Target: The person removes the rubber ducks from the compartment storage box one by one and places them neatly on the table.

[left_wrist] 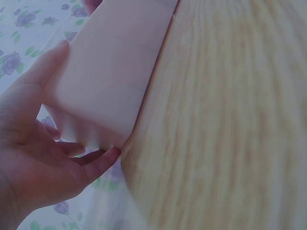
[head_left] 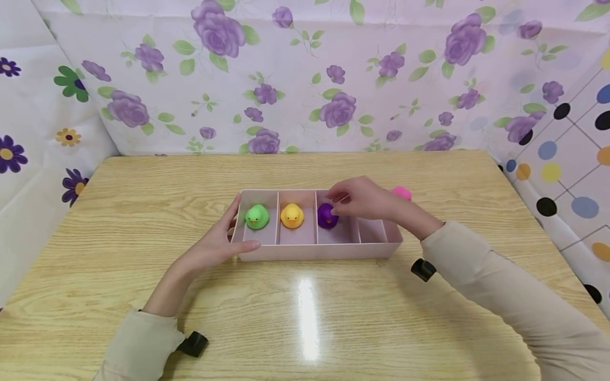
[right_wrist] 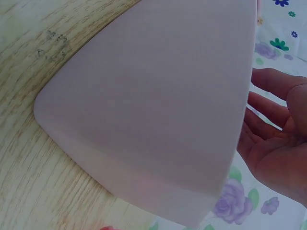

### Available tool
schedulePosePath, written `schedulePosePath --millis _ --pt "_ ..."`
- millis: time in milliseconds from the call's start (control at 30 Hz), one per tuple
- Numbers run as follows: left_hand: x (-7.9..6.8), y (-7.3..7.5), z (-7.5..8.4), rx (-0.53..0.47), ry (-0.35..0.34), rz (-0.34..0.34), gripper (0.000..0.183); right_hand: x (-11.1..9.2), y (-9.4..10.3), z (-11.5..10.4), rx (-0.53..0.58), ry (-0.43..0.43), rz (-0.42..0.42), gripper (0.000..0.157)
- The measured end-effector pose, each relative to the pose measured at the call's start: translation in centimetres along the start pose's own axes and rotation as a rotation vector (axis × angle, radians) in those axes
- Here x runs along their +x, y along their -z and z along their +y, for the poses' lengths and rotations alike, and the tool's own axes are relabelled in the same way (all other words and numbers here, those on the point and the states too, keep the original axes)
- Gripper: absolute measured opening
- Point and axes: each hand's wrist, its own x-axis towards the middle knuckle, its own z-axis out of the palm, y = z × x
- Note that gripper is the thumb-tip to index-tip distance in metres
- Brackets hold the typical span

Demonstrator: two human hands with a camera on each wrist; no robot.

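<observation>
A pale pink divided box (head_left: 314, 252) lies across the table. A green toy duck (head_left: 257, 217) sits in its leftmost compartment, a yellow one (head_left: 292, 216) in the second, and a purple toy duck (head_left: 326, 217) in the third. My left hand (head_left: 221, 235) grips the box's left end, thumb along the front wall and fingers around the end wall, as the left wrist view also shows. Over the third compartment my right hand (head_left: 364, 198) hovers with loosely bent fingers, its thumb overlapping the purple duck; actual contact is unclear. Behind the box, a pink toy duck (head_left: 402, 192) is partly hidden by my right hand.
The wooden table (head_left: 214, 317) extends around the box on every side. A purple-flowered cloth (head_left: 295, 69) hangs at the table's back edge, with patterned cloths at both sides. Black straps with small devices hang under both wrists, one by the right sleeve (head_left: 457, 254).
</observation>
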Motion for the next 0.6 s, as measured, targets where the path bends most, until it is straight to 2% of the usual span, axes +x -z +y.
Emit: schedulePosePath --millis 367,600 --pt "0.0 0.0 0.1 0.003 -0.003 -0.002 0.107 0.9 -0.7 -0.3 -0.056 -0.017 -0.077 0.030" --pt "0.0 0.0 0.0 0.001 -0.001 -0.008 0.107 1.5 -1.0 -0.2 -0.136 0.049 -0.107 0.029"
